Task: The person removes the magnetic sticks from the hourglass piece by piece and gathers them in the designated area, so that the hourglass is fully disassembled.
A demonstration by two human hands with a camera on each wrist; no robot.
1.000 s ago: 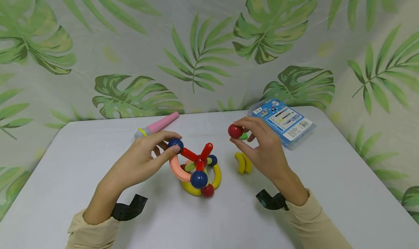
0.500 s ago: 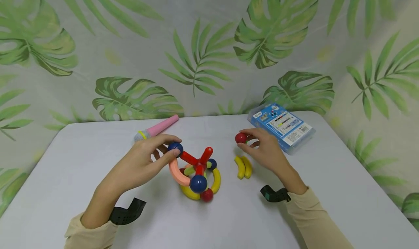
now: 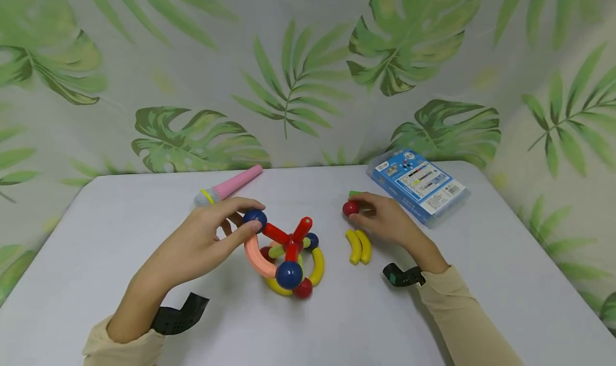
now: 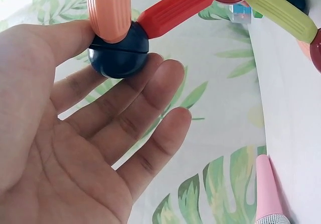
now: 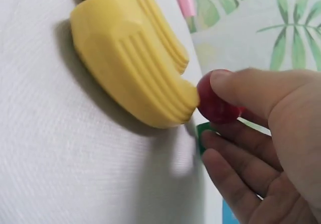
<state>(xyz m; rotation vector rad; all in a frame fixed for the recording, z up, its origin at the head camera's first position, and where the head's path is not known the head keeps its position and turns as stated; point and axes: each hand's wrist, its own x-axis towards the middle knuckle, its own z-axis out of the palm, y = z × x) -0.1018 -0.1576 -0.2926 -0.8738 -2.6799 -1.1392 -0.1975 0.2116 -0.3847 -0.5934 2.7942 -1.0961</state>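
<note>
My left hand (image 3: 202, 243) pinches a dark blue ball (image 3: 254, 219) between thumb and fingers, at the upper left corner of a ball-and-rod magnetic construction. From that ball run a red rod (image 3: 276, 233) and a salmon curved rod (image 3: 258, 258), which leads to another blue ball (image 3: 289, 275). Lower down are yellow curved rods (image 3: 317, 267) and a red ball (image 3: 302, 289). Over the table to the right, my right hand (image 3: 387, 219) pinches a separate red ball (image 5: 217, 99) with thumb and fingertips. Close behind it shows a green piece (image 3: 354, 193), partly hidden by the fingers.
Two yellow curved rods (image 3: 355, 247) lie side by side just in front of the right hand. A clear case with a blue label (image 3: 418, 184) lies at the back right. A pink toy microphone (image 3: 237, 183) rests at the back left, behind the left hand.
My right hand has moved down with the red ball, from raised above the table to close by the green piece. My left hand still holds the blue ball, nearly in place.
</note>
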